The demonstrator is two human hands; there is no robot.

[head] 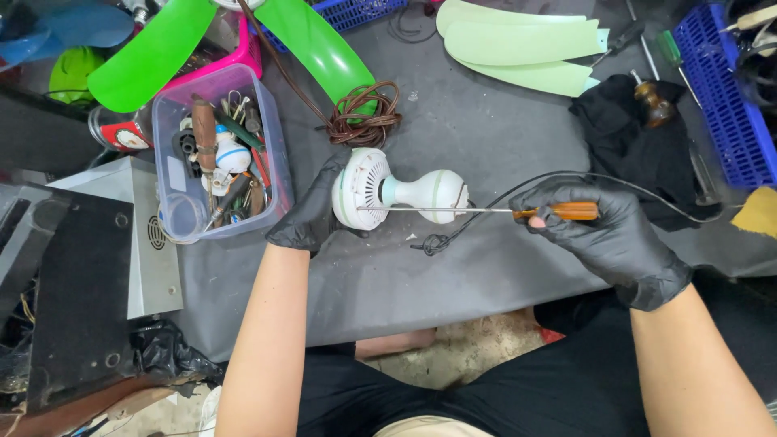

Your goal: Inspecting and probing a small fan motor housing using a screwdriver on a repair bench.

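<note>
Right hand (603,235) has its fingers wrapped tight around the long orange-handled screwdriver (518,212), tip poking the white plastic fan motor housing (396,197) mid-tabletop. Left hand (312,214) cups the housing's grille end. That skinny shaft could easily slip off sideways.

Repair workshop, cluttered bench (486,137), tool tub (174,105), loose fan blades (518,48)

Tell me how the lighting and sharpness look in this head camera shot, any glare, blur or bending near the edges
Head view: even, soft light with faint shadows under the white fan motor and left hand; mild sheen on the green fan blades and the right hand glove; screwdriver and centre sharp; corners slightly soft, wide-angle bending at the edges.
</note>
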